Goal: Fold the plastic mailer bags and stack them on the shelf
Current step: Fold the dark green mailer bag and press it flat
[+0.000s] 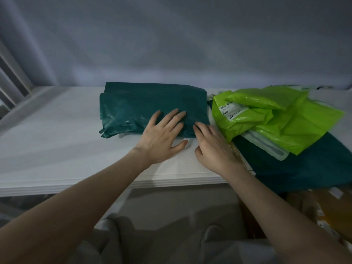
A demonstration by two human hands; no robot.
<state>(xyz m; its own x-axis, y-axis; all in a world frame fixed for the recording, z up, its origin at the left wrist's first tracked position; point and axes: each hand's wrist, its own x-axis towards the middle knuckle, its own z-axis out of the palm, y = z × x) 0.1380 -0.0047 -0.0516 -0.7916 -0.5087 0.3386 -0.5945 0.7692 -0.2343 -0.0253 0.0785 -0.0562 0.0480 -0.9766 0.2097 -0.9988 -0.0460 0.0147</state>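
Note:
A folded dark teal mailer bag (144, 105) lies flat on the white shelf (57, 145), near its back edge. My left hand (162, 136) presses on the bag's near right part with its fingers spread straight. My right hand (213, 147) rests beside it, fingertips touching the bag's lower right corner. To the right sits a crumpled pile of bright green mailer bags (276, 115), one with a white shipping label. The pile lies on top of another dark teal bag (308, 164) that hangs over the shelf's front edge.
A grey wall rises behind the shelf. A window frame (11, 86) stands at the far left. Below the shelf's front edge are my lap and, at the right, brownish cardboard (323, 210).

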